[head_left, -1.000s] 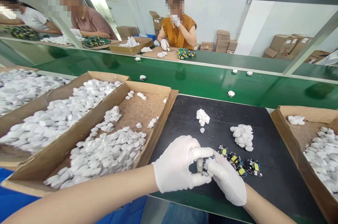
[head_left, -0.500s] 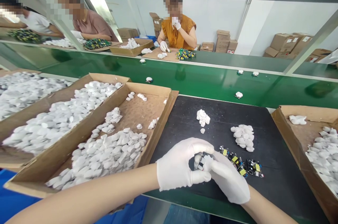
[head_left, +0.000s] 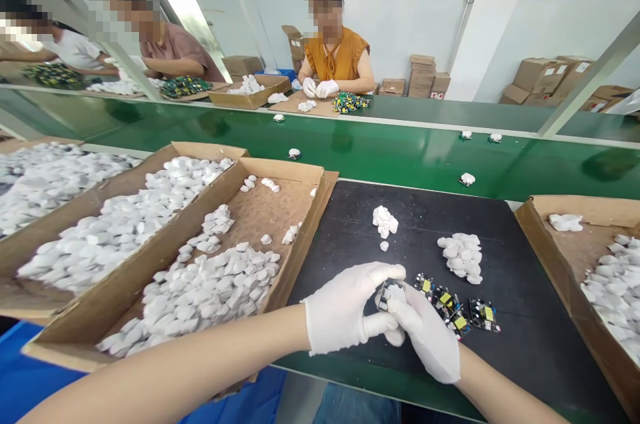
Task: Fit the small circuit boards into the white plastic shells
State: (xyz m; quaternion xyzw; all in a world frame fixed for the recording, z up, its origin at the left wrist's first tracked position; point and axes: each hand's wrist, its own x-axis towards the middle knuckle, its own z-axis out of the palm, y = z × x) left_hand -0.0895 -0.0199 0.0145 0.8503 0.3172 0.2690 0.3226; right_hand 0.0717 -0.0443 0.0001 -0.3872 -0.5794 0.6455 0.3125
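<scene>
Both of my hands wear white gloves and meet above the black mat (head_left: pixel 340 224). Between the fingers of my left hand (head_left: pixel 345 311) is a small circuit board (head_left: pixel 386 296), tilted, with its edge showing. My right hand (head_left: pixel 427 334) closes on the same board from the right, its thumb against a white putty-like lump on it. The fingers hide much of the board. Beside my right hand lie several circuit boards (head_left: pixel 484 315) with yellow parts. Farther back on the mat are two clusters of white lumps (head_left: pixel 460 256) (head_left: pixel 385 221).
Cardboard trays (head_left: pixel 320 177) of white lumps stand on the left, another tray (head_left: pixel 530 211) on the right. Beyond the mat, a green conveyor (head_left: pixel 380 164) carries boards topped with white lumps. Several co-workers sit across it; one in an orange top (head_left: pixel 333 57) handles small pieces.
My hands have shifted slightly, with the fingers closer around the board. Boards on the conveyor have moved right. The orange-topped co-worker's raised hand has come down to the table.
</scene>
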